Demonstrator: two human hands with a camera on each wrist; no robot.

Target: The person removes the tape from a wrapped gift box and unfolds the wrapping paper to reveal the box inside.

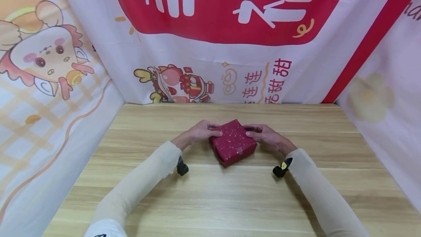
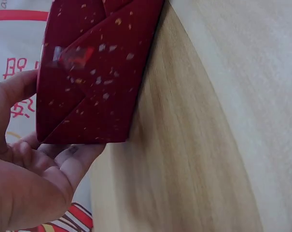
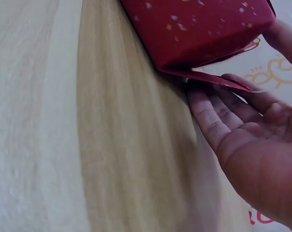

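A box wrapped in dark red speckled paper (image 1: 234, 140) sits at an angle on the wooden table, between both hands. My left hand (image 1: 204, 131) grips its left side, thumb on the top edge and fingers against the side. In the left wrist view, the wrapped end (image 2: 95, 82) shows folded paper and a strip of clear tape (image 2: 76, 57). My right hand (image 1: 264, 134) holds the far right side, thumb on top. In the right wrist view, a loose paper flap (image 3: 213, 79) stands away from the box, with the fingers (image 3: 211, 113) behind it.
The wooden table (image 1: 227, 200) spreads around the box. Printed cloth hangs (image 1: 210, 57) along the table's back edge, with more cloth at the left (image 1: 108, 127) and right (image 1: 371, 94). A black wrist camera (image 1: 182, 166) is strapped to the left wrist, another (image 1: 281, 169) to the right.
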